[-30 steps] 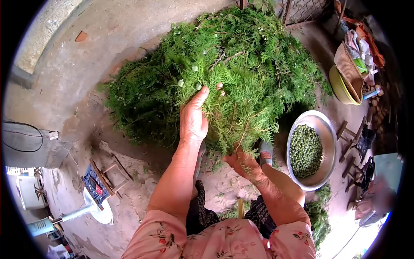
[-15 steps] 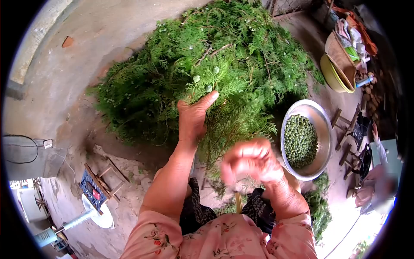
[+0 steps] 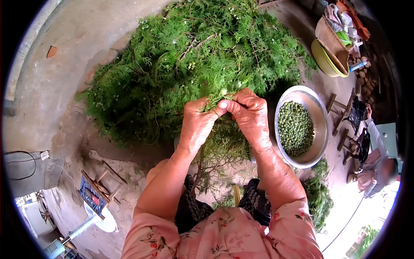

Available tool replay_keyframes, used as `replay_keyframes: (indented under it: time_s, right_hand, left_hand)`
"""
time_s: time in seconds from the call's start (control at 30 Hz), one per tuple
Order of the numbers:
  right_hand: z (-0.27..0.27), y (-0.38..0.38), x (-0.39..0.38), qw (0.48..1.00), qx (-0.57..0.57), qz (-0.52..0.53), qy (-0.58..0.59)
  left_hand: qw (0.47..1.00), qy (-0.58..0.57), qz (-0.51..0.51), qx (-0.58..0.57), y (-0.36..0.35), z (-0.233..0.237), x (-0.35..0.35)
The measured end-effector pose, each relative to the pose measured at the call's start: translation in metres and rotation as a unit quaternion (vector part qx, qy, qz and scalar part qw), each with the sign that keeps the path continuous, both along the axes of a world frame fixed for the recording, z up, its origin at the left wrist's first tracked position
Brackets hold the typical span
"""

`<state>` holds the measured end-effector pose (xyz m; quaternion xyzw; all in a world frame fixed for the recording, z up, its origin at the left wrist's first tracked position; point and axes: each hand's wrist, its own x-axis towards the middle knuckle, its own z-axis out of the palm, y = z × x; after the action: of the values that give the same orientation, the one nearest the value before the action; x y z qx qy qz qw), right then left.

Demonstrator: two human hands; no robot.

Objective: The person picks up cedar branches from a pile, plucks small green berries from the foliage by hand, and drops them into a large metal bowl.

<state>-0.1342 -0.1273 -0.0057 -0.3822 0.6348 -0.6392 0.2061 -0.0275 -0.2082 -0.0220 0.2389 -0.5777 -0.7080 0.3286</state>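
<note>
My left hand [image 3: 196, 125] is closed around a leafy green cypress sprig [image 3: 212, 102], its thumb pointing inward. Against the thumb of the left hand, my right hand [image 3: 252, 116] pinches the same sprig; what lies right between its fingertips is hidden. Small pale green cones [image 3: 223, 92] show just above the fingers. More foliage [image 3: 222, 140] hangs below both hands toward my knees. Beyond the hands rises a big heap of cypress branches [image 3: 146, 82]. To the right stands a metal basin [image 3: 322, 142], partly filled with small round green cones [image 3: 295, 129].
A yellow tub [image 3: 323, 60] with a wicker basket [image 3: 332, 41] leaning in it stands at the upper right. Small wooden stools [image 3: 338, 103] and a seated person [image 3: 375, 168] are at the right. A standing fan [image 3: 101, 216] and a chair [image 3: 92, 194] are lower left.
My right hand has moved up and left from near the basin to meet my left hand at the sprig. Its fingers now pinch there. The view has shifted slightly.
</note>
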Motion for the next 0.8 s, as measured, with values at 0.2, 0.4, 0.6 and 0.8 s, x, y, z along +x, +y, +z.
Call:
replay_keyframes:
  time_s: [0.2, 0.4, 0.6, 0.8]
  right_hand:
    - [0.007, 0.002, 0.007, 0.991, -0.03, 0.004, -0.128]
    - [0.013, 0.012, -0.008, 0.921, -0.037, 0.035, -0.385]
    - [0.011, 0.011, -0.015, 0.906, -0.101, -0.004, -0.412]
    - [0.018, 0.011, -0.011, 0.994, 0.048, -0.031, -0.094]
  left_hand:
    - [0.989, -0.01, -0.046, 0.137, 0.002, 0.016, 0.002]
    - [0.966, 0.016, 0.007, 0.257, 0.007, 0.028, -0.003]
    - [0.964, -0.014, 0.054, 0.259, 0.008, 0.022, -0.006]
    - [0.995, -0.052, 0.022, 0.084, 0.009, 0.011, -0.005]
